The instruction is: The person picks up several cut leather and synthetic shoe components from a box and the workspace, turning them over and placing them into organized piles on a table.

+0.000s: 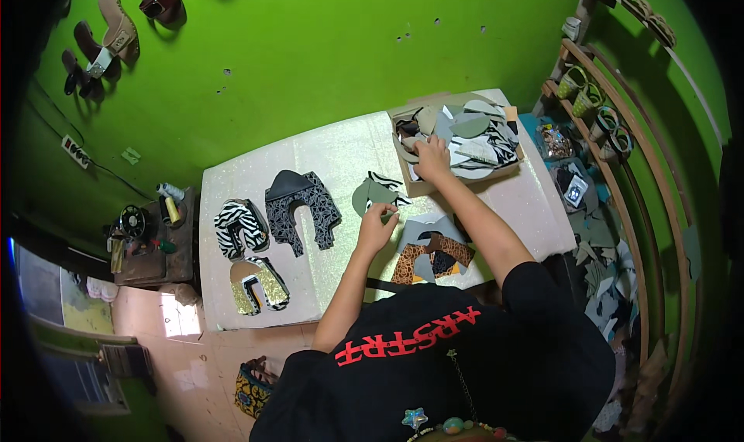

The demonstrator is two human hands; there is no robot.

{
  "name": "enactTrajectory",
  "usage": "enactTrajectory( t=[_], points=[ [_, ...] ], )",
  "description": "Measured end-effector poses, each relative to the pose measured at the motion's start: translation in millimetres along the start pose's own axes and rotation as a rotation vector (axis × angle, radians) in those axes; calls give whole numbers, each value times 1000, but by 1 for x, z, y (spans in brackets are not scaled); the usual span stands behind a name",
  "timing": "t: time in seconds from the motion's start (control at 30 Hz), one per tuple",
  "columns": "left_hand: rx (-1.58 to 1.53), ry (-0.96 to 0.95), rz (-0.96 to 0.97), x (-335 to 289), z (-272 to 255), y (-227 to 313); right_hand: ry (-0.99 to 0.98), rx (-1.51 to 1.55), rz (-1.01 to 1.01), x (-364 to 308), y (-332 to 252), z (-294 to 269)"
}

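Note:
My left hand is closed at the near edge of an olive-green cut piece, fingertips pinched on it. Zebra-striped pieces lie against that piece's far side. Further right, my right hand reaches over the rim of a shallow cardboard box, fingers apart among the cut scraps. Inside the box are grey-green rounded pieces and black-and-white striped ones. Below my hands, near my body, lie brown patterned pieces mixed with grey and black ones.
Stacks of U-shaped pieces stand on the table's left: black patterned, zebra-striped and gold-beige. A sewing machine sits further left. Wooden racks with sandals flank the right, above heaped scraps. Shoes hang on the green wall.

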State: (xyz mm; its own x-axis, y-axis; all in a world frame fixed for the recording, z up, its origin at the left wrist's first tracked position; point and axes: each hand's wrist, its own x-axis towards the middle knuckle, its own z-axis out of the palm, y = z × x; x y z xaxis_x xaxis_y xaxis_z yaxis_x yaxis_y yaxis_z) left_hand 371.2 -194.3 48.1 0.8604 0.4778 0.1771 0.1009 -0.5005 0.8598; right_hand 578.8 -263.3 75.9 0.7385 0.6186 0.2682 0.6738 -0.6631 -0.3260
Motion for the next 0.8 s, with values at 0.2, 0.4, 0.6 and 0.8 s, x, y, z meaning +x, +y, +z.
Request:
enactTrajectory(
  t=[0.2,0.4,0.6,0.8],
  points=[
    [-29,-18,-31,12,-3,5,93,-4,-59,16,11,23],
    [-39,-25,-98,29,-7,5,35,729,88,28,38,23],
    [-326,-1,-185,50,-9,4,-389,1351,106,11,24,-10],
    [-847,129,-387,62,-12,26,-589,1110,-65,-10,-1,-30]
  ],
)
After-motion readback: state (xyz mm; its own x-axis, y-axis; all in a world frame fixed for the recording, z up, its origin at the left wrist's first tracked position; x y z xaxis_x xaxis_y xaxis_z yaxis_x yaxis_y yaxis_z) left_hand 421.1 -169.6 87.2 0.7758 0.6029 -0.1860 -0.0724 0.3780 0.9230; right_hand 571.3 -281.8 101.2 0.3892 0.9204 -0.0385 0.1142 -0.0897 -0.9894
